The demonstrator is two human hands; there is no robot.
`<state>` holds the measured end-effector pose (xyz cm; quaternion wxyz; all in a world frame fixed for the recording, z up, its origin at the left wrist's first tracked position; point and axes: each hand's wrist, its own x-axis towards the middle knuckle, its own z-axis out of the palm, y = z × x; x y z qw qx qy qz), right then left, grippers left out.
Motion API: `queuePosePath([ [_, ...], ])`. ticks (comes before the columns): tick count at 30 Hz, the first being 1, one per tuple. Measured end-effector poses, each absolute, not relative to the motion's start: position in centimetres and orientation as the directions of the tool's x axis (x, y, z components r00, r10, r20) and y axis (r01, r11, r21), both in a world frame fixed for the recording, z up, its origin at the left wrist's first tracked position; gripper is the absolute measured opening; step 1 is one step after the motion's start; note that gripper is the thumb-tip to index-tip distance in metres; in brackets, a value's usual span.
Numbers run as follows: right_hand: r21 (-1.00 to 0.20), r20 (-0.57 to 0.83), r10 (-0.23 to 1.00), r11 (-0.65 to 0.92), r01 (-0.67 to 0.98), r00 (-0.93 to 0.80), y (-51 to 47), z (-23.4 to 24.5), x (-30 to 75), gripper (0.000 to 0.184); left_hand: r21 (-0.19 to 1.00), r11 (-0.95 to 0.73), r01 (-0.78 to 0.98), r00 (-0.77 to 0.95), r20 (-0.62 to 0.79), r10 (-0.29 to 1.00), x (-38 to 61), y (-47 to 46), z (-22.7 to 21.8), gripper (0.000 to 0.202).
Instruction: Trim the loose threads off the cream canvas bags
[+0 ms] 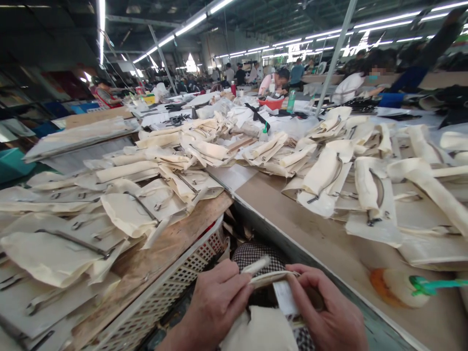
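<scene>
My left hand (218,306) pinches one end of a narrow cream fabric edge (268,279) low in the view. At its other end, my right hand (326,312) has thumb and fingers closed on the same edge. A small white tag (285,297) hangs below it, close to my right fingers. More of the cream fabric piece (260,331) drops between my wrists, above black-and-white checked cloth (256,256). Whether the edge and the lower piece are joined is hidden by my hands.
Cream pieces with zippers (133,207) cover the left wooden table (161,268); similar stacks (325,175) lie on the right table (263,195). A white plastic basket (183,278) sits beside me. A blurred pot (397,287) with a green-handled tool stands right. Several people work farther back.
</scene>
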<state>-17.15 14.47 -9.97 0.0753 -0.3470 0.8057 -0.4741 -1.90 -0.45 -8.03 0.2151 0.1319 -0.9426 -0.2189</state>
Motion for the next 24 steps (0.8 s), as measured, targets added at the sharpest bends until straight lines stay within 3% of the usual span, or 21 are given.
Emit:
queuePosePath([
  [4,-0.821,0.216,-0.637,0.292,-0.491,-0.740,14.8,-10.1,-17.5,0.043,0.409,0.903,-0.129,-0.899,0.336,-0.280,-2.3,-0.5,-7.2,0.030],
  [13,-0.804,0.305,-0.697,0.177,-0.568,-0.649,14.9,-10.7,-17.3,0.034,0.188,0.978,0.091,-0.992,0.104,0.073,-6.4,-1.7,-4.5,0.027],
  [19,-0.775,0.338,-0.696,0.176,-0.607,-0.634,15.2,-10.7,-17.8,0.031,0.188,0.964,0.191,-0.981,0.066,0.181,-8.6,-1.7,-4.6,0.023],
  [24,-0.759,0.371,-0.707,0.142,-0.635,-0.602,16.0,-10.8,-18.4,0.019,0.186,0.961,0.204,-0.978,0.080,0.192,-9.4,-1.6,-5.1,0.023],
])
